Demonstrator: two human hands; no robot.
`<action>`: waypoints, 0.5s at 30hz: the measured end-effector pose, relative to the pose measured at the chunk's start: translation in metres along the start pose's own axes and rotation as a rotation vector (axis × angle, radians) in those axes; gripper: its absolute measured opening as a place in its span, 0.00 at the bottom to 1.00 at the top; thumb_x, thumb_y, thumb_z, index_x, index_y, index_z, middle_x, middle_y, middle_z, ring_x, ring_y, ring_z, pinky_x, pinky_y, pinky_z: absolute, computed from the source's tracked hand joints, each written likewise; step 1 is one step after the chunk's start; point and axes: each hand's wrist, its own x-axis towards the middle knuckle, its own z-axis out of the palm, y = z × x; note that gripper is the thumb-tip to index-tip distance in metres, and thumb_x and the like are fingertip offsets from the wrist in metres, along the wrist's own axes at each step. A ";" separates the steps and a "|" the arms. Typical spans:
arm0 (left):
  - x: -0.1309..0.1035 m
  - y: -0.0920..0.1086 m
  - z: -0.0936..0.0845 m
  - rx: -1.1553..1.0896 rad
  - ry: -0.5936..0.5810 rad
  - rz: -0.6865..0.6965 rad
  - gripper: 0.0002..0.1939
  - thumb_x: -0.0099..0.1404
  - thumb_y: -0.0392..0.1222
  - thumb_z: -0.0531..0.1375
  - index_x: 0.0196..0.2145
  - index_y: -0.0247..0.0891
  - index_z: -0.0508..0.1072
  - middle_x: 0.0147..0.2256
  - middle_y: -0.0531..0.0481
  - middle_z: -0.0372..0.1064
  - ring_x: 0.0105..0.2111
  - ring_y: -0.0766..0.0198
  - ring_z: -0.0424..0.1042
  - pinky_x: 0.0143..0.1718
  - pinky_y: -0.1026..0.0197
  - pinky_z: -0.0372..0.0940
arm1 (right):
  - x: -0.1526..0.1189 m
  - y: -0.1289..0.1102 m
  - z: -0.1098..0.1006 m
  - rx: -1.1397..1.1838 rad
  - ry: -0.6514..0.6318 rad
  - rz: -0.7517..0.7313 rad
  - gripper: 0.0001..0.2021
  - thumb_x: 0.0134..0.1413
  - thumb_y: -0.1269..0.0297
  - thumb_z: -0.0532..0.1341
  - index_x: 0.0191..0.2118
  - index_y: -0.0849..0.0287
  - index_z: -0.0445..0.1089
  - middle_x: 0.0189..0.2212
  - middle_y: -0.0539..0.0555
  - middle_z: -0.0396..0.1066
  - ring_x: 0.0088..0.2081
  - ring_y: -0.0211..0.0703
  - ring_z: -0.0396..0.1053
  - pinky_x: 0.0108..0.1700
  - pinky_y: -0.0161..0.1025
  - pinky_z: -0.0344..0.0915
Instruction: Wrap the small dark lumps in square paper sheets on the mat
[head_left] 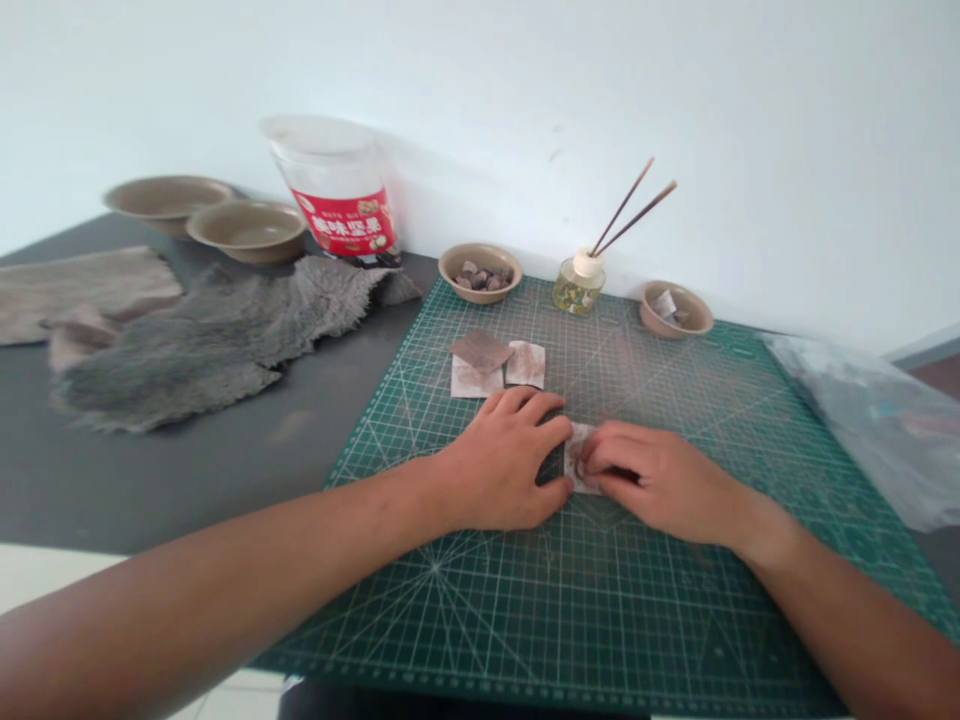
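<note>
A small white square sheet (571, 458) smeared with brown, perhaps sandpaper, lies on the green cutting mat (510, 580). Along its left edge rest the thumb and fingertips of my left hand (510, 462), spread apart. My right hand (652, 475) is closed in a pinch over the sheet; a small dark thing shows at its fingertips, too covered to name. Beyond my left hand lie two more smeared white pieces, one at the left (472, 383) and one at the right (527, 363), with a brown-grey square sheet (481, 350) overlapping them.
At the back stand a bowl of several small brownish pieces (480, 262), a reed diffuser (579, 282) and a bowl with whitish bits (675, 305). Grey cloth (202, 340), two bowls (247, 230) and a red-labelled tub (337, 190) are left; a clear plastic bag (877, 430) is right.
</note>
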 end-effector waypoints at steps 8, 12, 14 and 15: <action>0.001 0.000 0.000 -0.004 -0.004 -0.005 0.19 0.63 0.51 0.60 0.50 0.41 0.71 0.59 0.44 0.62 0.59 0.44 0.58 0.60 0.40 0.56 | -0.002 0.003 -0.002 -0.003 -0.060 -0.006 0.04 0.64 0.68 0.60 0.36 0.55 0.70 0.37 0.50 0.72 0.39 0.40 0.70 0.42 0.39 0.65; 0.001 0.000 0.000 0.001 0.000 -0.016 0.20 0.63 0.51 0.61 0.50 0.41 0.71 0.60 0.44 0.61 0.60 0.44 0.57 0.61 0.40 0.55 | 0.000 0.002 0.002 -0.099 0.113 0.101 0.05 0.66 0.67 0.57 0.40 0.56 0.70 0.41 0.52 0.72 0.41 0.43 0.70 0.46 0.42 0.65; 0.000 0.000 0.000 0.005 0.005 -0.024 0.20 0.62 0.51 0.61 0.50 0.41 0.70 0.60 0.44 0.60 0.60 0.43 0.57 0.61 0.39 0.55 | 0.000 0.004 0.001 -0.116 0.146 0.146 0.03 0.65 0.67 0.59 0.39 0.56 0.70 0.40 0.52 0.72 0.41 0.43 0.70 0.45 0.42 0.65; 0.000 0.000 0.000 0.007 0.006 -0.023 0.20 0.62 0.51 0.61 0.50 0.42 0.70 0.60 0.44 0.61 0.60 0.43 0.57 0.61 0.39 0.55 | -0.001 0.004 0.000 -0.106 0.119 0.133 0.03 0.64 0.67 0.60 0.38 0.56 0.70 0.39 0.51 0.72 0.40 0.43 0.70 0.45 0.42 0.65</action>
